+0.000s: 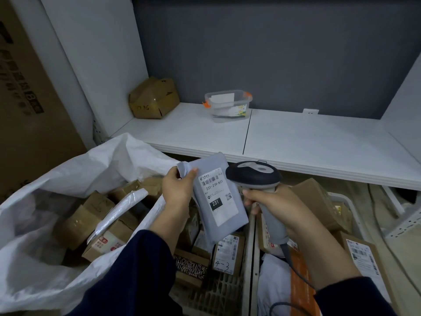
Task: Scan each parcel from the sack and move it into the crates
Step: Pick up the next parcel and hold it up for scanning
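Note:
My left hand (pixel 178 189) grips the upper left edge of a grey plastic parcel (pixel 216 215) with a white shipping label that faces me. My right hand (pixel 275 208) holds a grey and black barcode scanner (pixel 254 176) by its handle, with the head right beside the parcel's label. The white woven sack (pixel 75 169) lies open at the left with several cardboard parcels inside. Below my hands stand two crates (pixel 250 258) side by side, both holding boxes and bags.
A white shelf (pixel 296 142) runs across behind the crates. On it sit a crumpled cardboard box (pixel 153 98) and a clear plastic tub (pixel 227 104) with orange clips. A large carton (pixel 27 99) stands at the far left. The scanner's cable (pixel 293 267) trails down over the right crate.

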